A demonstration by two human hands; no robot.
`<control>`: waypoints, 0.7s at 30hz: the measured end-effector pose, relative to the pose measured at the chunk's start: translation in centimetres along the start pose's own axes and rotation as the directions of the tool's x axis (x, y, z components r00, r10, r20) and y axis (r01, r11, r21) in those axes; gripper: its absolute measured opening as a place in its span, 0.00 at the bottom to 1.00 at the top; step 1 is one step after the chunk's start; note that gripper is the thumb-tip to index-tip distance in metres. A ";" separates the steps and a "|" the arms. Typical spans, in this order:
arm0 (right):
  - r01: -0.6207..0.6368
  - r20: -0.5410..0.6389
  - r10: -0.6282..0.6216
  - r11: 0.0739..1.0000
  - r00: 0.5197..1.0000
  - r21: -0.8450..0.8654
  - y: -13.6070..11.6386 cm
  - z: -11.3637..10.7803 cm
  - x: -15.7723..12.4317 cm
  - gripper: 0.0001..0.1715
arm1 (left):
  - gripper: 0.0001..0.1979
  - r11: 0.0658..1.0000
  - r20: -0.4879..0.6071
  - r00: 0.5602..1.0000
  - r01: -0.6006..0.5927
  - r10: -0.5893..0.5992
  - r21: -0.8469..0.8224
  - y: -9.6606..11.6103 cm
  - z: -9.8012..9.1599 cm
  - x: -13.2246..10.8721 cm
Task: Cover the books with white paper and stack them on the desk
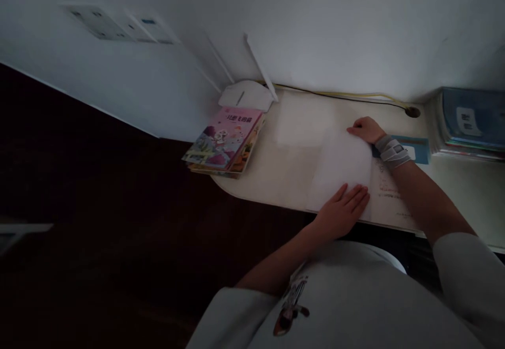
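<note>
1. White smooth paper sheet [341,167] in the head view: rectangular, bowed up a little in the middle. It lies between the two hands, on top of a workbook [389,188].
2. Left hand [342,211]: fingers straight and held together, palm down, pressing flat on the sheet's near edge. Nothing gripped. The sheet runs away from the fingertips.
3. Right hand [365,128]: fingers curled at the sheet's far corner, touching it. Cannot tell if they pinch the paper. Grey-white fabric band [392,152] on that wrist.
4. Workbook page with small printed lines shows just beside the left fingertips and runs under the right forearm.
5. Desk [300,128]: pale, matte, rounded corner.
6. Flat blue booklet [418,149] just beside the right wrist. Thick stack of blue-covered books [469,123] lies beyond it, well apart from the fingers.
7. Glossy pink picture books [224,139], stacked, overhang the desk edge, well apart from the left fingers.
8. White plastic router [246,95] with thin antennas sits behind the picture books. Yellow cable [355,95] runs along the wall past the right knuckles.
</note>
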State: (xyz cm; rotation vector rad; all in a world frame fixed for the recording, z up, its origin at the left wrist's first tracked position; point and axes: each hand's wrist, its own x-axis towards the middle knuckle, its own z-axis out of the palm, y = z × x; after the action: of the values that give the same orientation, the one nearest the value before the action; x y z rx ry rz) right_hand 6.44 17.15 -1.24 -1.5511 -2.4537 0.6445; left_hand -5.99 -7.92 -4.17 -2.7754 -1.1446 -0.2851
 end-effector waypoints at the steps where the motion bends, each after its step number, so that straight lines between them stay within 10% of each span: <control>1: 0.006 -0.001 -0.006 0.999 1.000 -0.040 -0.1 0.2 0.0 0.19 | 0.23 1.000 0.009 1.000 0.012 -0.012 -0.007 0.3 0.1 0.0; 16: 0.054 -0.147 -0.104 0.949 0.984 -0.310 -2.7 1.9 -1.3 0.22 | 0.23 0.982 0.019 0.983 0.181 -0.182 0.048 0.3 0.3 -2.3; 21: 0.213 -0.021 -0.241 0.893 0.970 -0.397 -3.4 2.4 -1.3 0.22 | 0.21 0.979 -0.017 0.983 0.186 -0.185 0.079 1.6 0.0 -2.0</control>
State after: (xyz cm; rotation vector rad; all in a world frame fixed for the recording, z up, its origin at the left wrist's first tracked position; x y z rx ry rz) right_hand 3.36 14.13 -1.77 -1.3355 -2.7727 0.0546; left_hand -6.29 -10.40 -4.69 -2.5991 -1.3832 -0.2639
